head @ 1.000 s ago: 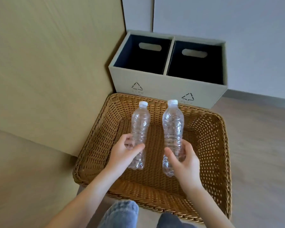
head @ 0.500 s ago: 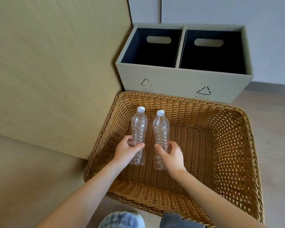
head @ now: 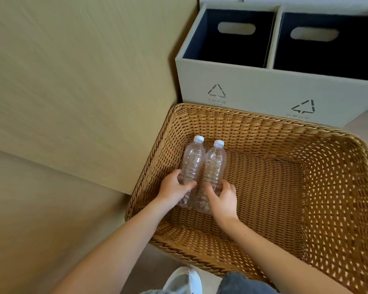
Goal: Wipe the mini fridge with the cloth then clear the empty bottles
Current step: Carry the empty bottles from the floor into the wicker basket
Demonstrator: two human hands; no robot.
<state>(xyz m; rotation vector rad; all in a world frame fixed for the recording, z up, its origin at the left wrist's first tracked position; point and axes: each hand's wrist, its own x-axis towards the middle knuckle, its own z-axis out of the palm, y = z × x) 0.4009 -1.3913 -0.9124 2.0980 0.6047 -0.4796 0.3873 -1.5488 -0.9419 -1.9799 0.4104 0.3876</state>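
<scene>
Both forearms are reaching down into the wicker basket (head: 338,187). Left hand (head: 174,186) is gripping the left bottle (head: 192,161) low on its body, thumb across the front. Right hand (head: 224,198) is curling its fingers around the right bottle (head: 214,164). Both bottles are standing side by side, touching, near the basket's left wall, caps on.

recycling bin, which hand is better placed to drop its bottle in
Likely right: the right hand grips the right bottle in line with the recycling bin's left compartment, while the left hand holds the left bottle nearer the basket's left wall.
</scene>
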